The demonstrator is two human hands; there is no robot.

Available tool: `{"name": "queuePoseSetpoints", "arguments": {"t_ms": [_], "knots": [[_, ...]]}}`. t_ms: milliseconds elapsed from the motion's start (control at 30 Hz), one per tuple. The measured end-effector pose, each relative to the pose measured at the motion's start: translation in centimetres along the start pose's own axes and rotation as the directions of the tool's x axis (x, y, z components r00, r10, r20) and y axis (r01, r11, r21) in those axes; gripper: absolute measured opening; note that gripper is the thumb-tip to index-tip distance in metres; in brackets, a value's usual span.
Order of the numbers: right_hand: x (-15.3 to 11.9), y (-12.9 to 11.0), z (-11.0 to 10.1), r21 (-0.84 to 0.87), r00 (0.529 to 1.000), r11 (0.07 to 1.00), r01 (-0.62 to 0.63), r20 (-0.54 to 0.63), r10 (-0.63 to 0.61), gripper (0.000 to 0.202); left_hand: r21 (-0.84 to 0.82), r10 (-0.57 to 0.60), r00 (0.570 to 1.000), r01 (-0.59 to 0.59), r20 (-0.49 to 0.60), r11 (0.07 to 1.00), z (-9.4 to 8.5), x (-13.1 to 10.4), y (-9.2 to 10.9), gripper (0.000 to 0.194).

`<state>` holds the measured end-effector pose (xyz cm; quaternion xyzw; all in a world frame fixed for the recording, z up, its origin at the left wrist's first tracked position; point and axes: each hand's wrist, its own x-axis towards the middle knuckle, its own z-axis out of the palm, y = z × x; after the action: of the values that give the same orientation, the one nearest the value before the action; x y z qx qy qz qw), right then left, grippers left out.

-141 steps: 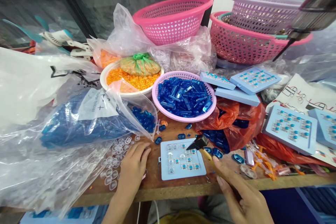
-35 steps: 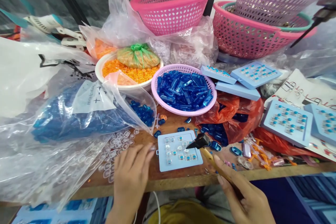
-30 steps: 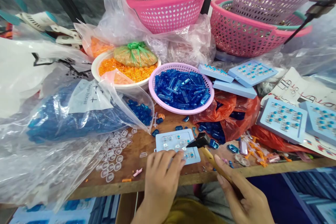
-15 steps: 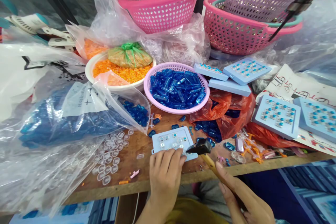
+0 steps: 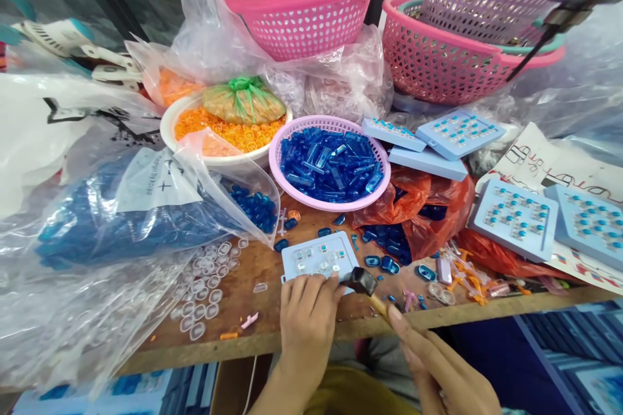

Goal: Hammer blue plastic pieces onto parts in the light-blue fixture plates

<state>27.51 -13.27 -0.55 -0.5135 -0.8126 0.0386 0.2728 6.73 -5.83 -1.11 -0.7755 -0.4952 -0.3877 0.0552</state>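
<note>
A light blue panel (image 5: 304, 259) with small clear and blue pieces lies near the table's front edge. My left hand (image 5: 309, 318) rests on its lower edge, fingers together; whether they pinch a small piece is hidden. My right hand (image 5: 433, 363) is wrapped round the wooden handle of a hammer (image 5: 365, 281). The dark hammer head is over the panel's right side, beside my left fingertips. Loose blue pieces (image 5: 389, 264) lie to the right of the panel.
Behind stand a lilac basket (image 5: 328, 202) of blue parts and a white bowl (image 5: 168, 133) of orange rings. Finished-looking panels (image 5: 516, 217) lie right. Clear rings (image 5: 211, 282) and plastic bags fill the left. A metal tool (image 5: 549, 26) hangs at upper right.
My right hand and the hammer have moved left, bringing the hammer head closer to my left fingertips. My left hand stays at the panel.
</note>
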Motion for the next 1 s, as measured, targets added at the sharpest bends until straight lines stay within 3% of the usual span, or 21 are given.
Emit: {"name": "queuePoseSetpoints", "arguments": {"t_ms": [167, 267, 367, 467, 567, 667, 800, 900, 1000], "knots": [[0.0, 1.0, 0.8, -0.009, 0.998, 0.999, 0.042, 0.048, -0.042, 0.063, -0.006, -0.003, 1.0, 0.003, 0.023, 1.0, -1.5, -0.8, -1.1, 0.014], [-0.1, 1.3, 1.0, 0.039, 1.0, 0.999, 0.023, 0.009, -0.023, 0.057, 0.152, -0.062, 0.998, 0.063, -0.01, 0.986, -3.7, -1.9, -4.2, 0.016], [0.0, 1.4, 1.0, 0.082, 1.0, 0.997, -0.008, -0.022, 0.01, 0.054, 0.369, -0.193, 0.981, 0.183, -0.01, 0.911, -5.8, -2.4, -8.1, 0.022], [0.1, 1.3, 0.9, 0.101, 0.998, 0.995, -0.026, -0.055, 0.032, 0.056, 0.503, -0.23, 0.973, 0.191, 0.016, 0.843, -6.5, -2.2, -10.8, 0.027], [0.3, 1.2, 0.9, 0.131, 0.996, 0.99, -0.049, -0.071, 0.058, 0.058, 0.546, -0.261, 0.964, 0.19, 0.054, 0.816, -6.4, -1.8, -11.6, 0.026], [0.6, 0.8, 1.0, 0.195, 0.99, 0.977, -0.091, -0.086, 0.109, 0.058, 0.467, -0.27, 0.959, 0.2, 0.087, 0.861, -6.4, -1.4, -10.6, 0.023], [0.7, 0.6, 1.0, 0.246, 0.975, 0.951, -0.186, -0.073, 0.209, 0.051, 0.183, -0.173, 0.982, 0.156, 0.076, 0.971, -5.7, -0.1, -6.5, 0.012], [0.0, 0.9, 0.6, 0.231, 0.936, 0.927, -0.296, -0.124, 0.33, 0.049, -0.038, -0.13, 0.983, 0.136, 0.128, 0.99, -3.9, 1.5, -2.4, 0.008], [-1.0, 1.5, 0.1, 0.191, 0.916, 0.925, -0.33, -0.174, 0.362, 0.051, -0.142, -0.118, 0.975, 0.146, 0.19, 0.979, -1.7, 2.6, 0.1, 0.011]]}}
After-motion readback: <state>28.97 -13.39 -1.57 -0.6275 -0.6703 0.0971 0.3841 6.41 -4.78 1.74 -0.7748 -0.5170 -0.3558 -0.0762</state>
